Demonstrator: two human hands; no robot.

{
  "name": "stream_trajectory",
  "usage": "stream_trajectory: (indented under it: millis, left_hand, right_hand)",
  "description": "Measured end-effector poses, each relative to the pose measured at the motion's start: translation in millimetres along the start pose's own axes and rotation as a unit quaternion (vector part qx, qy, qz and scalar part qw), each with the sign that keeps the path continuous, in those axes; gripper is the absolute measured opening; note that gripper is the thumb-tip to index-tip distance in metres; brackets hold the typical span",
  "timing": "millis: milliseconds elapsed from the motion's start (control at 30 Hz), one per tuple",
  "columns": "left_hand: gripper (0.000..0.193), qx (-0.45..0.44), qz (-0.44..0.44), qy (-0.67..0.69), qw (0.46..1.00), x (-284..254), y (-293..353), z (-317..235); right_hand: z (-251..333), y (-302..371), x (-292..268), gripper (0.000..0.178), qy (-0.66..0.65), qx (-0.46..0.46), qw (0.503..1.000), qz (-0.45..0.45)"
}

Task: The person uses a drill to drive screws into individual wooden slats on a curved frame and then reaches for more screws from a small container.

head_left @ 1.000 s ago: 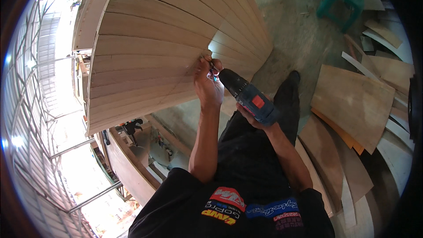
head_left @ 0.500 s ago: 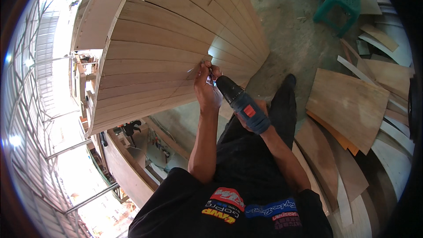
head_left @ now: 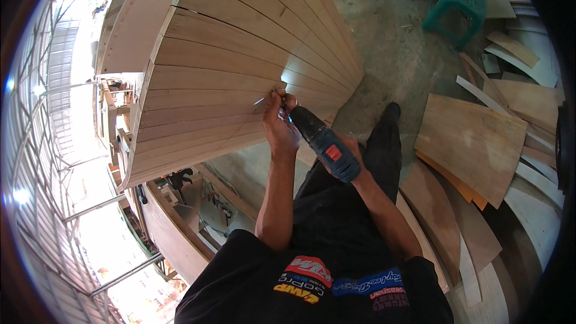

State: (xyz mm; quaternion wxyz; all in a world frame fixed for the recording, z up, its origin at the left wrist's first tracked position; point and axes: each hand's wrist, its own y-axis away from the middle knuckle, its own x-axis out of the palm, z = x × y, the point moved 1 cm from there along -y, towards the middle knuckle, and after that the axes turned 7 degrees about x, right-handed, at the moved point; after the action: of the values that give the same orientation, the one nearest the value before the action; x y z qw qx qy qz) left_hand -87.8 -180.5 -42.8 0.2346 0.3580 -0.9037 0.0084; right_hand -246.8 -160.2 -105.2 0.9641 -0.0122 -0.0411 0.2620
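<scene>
A curved surface of pale wooden planks [head_left: 204, 78] rises in front of me. At its lower middle my left hand [head_left: 281, 129] is closed, its fingertips pinched together close to the planks. What they hold is too small and hidden to make out; a thin shiny sliver [head_left: 258, 101] shows just left of them. My right hand [head_left: 354, 151] grips a dark blue cordless drill [head_left: 329, 145] with a red patch. Its black chuck [head_left: 306, 123] points up and left at the left fingertips, where the drill's tip is hidden. A small bright light falls on the planks there.
A green plastic stool [head_left: 459, 3] stands at the far right. Cut plywood sheets [head_left: 471, 144] and curved offcuts [head_left: 438, 204] lie along my right side. Below the planks at left is a wooden frame [head_left: 162, 216] with a black clamp [head_left: 178, 179].
The view has shifted slightly. The drill has moved a little left, closer to my left hand. Both hands keep their grips.
</scene>
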Motion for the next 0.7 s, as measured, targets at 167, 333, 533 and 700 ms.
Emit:
stream_trajectory:
  millis: [167, 333, 533, 700]
  left_hand:
    - [0.024, -0.050, -0.118, -0.036, 0.991, 0, 9, -2]
    - [0.023, -0.210, -0.091, -0.101, 0.968, -50, 54, -52]
    - [0.032, 0.305, -0.121, -0.394, 0.859, 42, 60, -255]
    - [0.028, 0.240, 0.020, -0.720, 0.651, 47, -37, -303]
  right_hand:
    - [-11, 1, 1, 0.017, 0.034, -0.020, 0.999, 0.020]
    - [-16, -5, 0, 0.017, -0.054, 0.016, 0.998, 0.036]
    - [0, -15, -7, 0.022, 0.028, -0.022, 0.999, 0.018]
    - [-2, -22, -8, 0.023, 0.024, -0.013, 0.999, 0.033]
